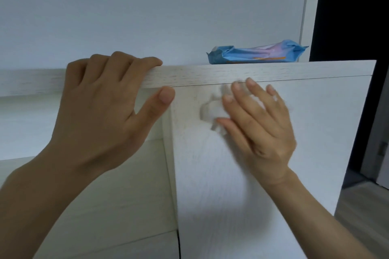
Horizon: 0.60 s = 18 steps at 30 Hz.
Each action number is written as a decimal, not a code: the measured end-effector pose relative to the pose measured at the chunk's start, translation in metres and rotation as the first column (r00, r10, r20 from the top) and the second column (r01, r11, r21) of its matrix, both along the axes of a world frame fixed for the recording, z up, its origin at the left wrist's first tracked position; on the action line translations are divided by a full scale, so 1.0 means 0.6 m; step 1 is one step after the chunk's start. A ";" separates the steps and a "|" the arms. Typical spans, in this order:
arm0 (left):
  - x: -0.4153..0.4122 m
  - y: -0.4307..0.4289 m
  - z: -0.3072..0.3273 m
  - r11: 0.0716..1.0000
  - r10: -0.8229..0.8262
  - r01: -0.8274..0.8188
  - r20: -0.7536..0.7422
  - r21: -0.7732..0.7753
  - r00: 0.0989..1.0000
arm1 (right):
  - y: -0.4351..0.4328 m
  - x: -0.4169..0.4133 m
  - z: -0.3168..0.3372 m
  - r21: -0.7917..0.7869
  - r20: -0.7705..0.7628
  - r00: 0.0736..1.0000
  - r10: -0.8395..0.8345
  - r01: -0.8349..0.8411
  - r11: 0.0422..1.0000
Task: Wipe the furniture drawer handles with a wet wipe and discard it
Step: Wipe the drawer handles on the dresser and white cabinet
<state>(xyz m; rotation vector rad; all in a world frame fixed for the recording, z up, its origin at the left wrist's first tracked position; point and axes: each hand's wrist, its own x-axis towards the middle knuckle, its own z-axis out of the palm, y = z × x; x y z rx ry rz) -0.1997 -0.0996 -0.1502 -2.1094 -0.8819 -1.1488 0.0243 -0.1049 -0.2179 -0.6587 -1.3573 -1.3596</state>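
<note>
My right hand (259, 126) presses a crumpled white wet wipe (212, 109) flat against the upper part of a white wood-grain cabinet front (210, 174). The fingers are spread over the wipe and look blurred. My left hand (101, 107) rests on the top edge of the furniture (273, 73), fingers hooked over the top and thumb against the front. No drawer handle shows; the wipe and hand cover that spot.
A blue wet wipe pack (255, 52) lies on the furniture top at the back right, against the pale wall. A lower white unit (105, 206) stands to the left of the cabinet. To the right are a dark gap and wooden floor (362, 216).
</note>
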 end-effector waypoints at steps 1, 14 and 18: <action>0.000 0.000 0.000 1.000 0.002 -0.002 0.004 0.004 1.000 | 0.000 0.010 -0.002 0.000 -0.014 1.000 -0.001 0.001 1.000; -0.002 0.005 0.000 1.000 -0.010 0.010 0.008 0.029 1.000 | -0.012 0.011 0.011 -0.075 0.051 0.997 0.065 -0.061 0.995; 0.002 0.005 -0.001 0.999 0.013 -0.014 0.008 0.042 1.000 | -0.021 0.033 0.012 -0.090 0.028 0.998 0.058 -0.056 0.994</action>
